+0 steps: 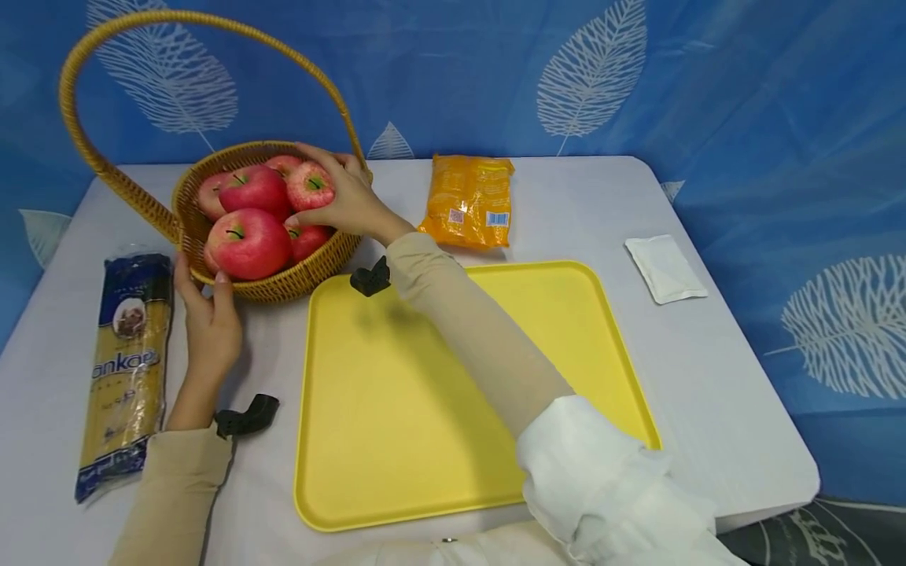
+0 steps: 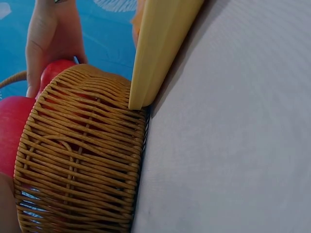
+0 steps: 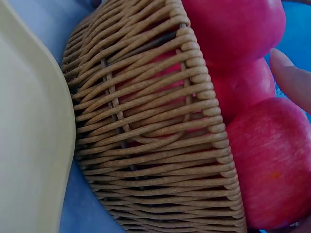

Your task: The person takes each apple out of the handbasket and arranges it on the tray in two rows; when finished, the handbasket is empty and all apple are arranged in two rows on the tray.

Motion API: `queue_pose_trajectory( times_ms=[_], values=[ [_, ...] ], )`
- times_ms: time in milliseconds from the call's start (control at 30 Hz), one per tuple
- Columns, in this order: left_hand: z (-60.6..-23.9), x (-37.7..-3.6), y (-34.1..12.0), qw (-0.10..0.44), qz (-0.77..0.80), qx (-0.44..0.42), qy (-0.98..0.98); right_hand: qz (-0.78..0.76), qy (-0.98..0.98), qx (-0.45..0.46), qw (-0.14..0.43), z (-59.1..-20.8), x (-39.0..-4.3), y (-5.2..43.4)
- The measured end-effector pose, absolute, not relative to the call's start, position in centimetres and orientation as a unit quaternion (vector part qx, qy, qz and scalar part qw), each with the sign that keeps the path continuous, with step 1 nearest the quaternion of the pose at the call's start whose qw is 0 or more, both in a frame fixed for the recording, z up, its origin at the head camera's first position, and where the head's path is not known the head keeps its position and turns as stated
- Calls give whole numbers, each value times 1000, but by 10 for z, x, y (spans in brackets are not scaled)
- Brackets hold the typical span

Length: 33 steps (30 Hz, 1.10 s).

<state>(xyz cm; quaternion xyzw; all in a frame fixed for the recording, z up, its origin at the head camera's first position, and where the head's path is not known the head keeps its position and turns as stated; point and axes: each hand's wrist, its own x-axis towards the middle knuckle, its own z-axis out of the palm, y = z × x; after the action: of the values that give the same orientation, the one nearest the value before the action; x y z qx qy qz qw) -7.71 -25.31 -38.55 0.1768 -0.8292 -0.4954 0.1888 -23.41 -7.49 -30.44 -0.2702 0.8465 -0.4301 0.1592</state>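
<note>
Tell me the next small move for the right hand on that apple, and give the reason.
Probably lift the apple straight up out of the basket. The right hand already has its fingers curled over that top apple, the left hand steadies the basket's rim, and the yellow tray lies bare beside it. Other apples crowd close, so rise slowly.

The white table (image 1: 715,369) carries a wicker basket (image 1: 283,283), yellow tray (image 1: 396,440), spaghetti packet (image 1: 127,369), orange packet (image 1: 470,200) (label up) and white sachet (image 1: 665,269).
</note>
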Motion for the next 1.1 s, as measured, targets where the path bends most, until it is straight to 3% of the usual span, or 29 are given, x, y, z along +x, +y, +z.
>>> queue_pose_trajectory(
  times_ms=[233,1100],
  values=[
    [-385,-77,-253,196,-494,179,-828,-436,839,-276,172,-308,-240,-72],
    [-387,-74,-253,197,-485,178,-833,-507,794,-309,128,-318,-237,-70]
  ],
)
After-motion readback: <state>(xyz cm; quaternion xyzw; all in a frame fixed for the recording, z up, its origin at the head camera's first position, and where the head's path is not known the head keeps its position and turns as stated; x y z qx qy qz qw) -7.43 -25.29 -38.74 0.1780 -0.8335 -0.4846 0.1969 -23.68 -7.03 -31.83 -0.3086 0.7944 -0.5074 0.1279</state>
